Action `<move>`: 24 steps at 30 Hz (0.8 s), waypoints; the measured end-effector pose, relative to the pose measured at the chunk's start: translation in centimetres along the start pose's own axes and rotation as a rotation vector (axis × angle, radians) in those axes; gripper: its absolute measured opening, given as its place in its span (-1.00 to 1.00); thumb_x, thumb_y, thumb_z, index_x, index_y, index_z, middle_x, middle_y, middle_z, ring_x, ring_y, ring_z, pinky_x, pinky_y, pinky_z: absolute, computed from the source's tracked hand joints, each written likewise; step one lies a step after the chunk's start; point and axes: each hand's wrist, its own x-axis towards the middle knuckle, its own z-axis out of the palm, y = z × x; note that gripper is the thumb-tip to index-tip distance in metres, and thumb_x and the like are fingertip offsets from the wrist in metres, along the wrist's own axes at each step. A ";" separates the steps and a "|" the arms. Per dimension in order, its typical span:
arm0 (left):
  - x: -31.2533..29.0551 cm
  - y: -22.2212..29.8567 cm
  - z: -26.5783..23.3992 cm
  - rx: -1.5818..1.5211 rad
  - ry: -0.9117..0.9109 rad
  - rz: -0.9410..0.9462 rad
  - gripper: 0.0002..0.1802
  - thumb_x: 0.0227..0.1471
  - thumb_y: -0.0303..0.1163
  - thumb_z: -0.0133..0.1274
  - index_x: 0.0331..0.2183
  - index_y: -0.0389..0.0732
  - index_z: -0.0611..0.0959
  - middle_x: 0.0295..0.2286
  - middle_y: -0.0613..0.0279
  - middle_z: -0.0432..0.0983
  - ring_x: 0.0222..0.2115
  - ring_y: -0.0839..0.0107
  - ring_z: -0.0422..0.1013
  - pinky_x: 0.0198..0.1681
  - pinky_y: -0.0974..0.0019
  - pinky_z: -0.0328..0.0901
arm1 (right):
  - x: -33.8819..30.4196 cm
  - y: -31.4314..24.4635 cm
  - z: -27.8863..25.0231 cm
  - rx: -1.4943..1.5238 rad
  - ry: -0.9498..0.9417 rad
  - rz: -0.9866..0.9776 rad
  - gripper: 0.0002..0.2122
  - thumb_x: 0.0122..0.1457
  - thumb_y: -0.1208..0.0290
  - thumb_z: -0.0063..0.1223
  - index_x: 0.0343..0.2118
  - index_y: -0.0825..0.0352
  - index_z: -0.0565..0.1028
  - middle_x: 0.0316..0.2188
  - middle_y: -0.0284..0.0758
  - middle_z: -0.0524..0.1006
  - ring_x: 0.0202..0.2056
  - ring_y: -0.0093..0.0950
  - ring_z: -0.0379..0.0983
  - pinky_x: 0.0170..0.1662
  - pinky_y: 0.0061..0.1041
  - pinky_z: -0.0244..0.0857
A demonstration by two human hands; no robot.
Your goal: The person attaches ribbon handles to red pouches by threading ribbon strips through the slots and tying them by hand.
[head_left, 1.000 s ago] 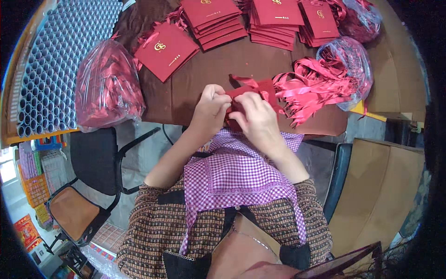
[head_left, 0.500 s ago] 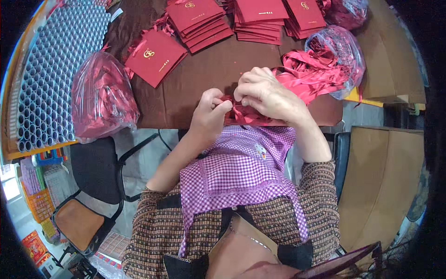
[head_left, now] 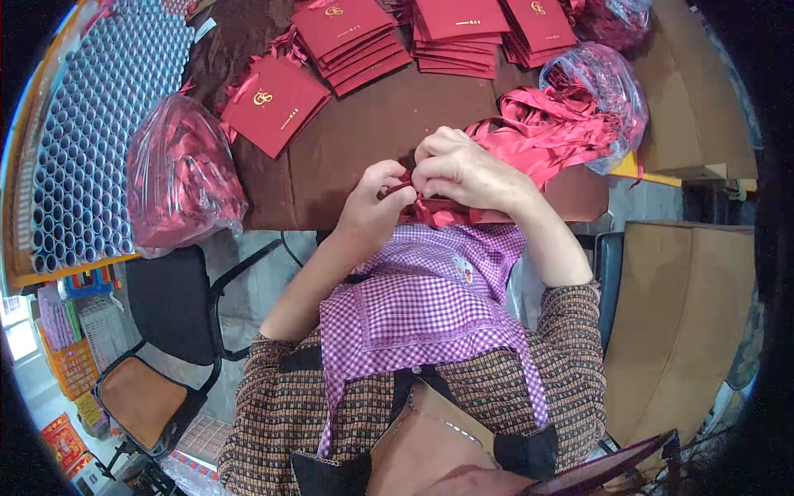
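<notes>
Both my hands meet at the near edge of the brown-covered table, over a red ribbon (head_left: 438,217) that hangs toward my lap. My left hand (head_left: 372,202) is curled, thumb and fingers closed on a bit of red at their tips. Closed from the other side, my right hand (head_left: 471,174) pinches the ribbon; its fingertips are partly hidden. Something flat and dark red shows under my right hand, mostly covered. Beyond that hand, a heap of loose red ribbons (head_left: 546,136) spills from a clear plastic bag (head_left: 633,107).
Stacks of red paper gift bags (head_left: 277,103) line the table's far side. A clear bag of red ribbons (head_left: 186,178) stands at the left, beside a rack of round tubes (head_left: 99,140). Cardboard boxes (head_left: 678,331) stand at the right, a black chair (head_left: 169,302) at the lower left.
My fingers have shifted slightly at the ribbon, and the left fingers have lifted and spread a little. Ribbon near my right hand has changed its lie.
</notes>
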 end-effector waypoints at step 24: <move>1.4 -0.6 -0.6 -0.200 -0.246 -0.261 -0.92 -0.07 -0.62 0.08 -0.41 -0.29 0.57 -0.24 0.11 0.33 -0.34 0.37 0.39 -0.23 0.36 0.31 | -1.2 3.5 2.5 0.217 0.010 -0.060 -0.91 0.03 0.48 0.10 -0.39 0.30 0.46 -0.24 -0.31 0.43 -0.10 -0.32 0.30 0.03 -0.34 0.13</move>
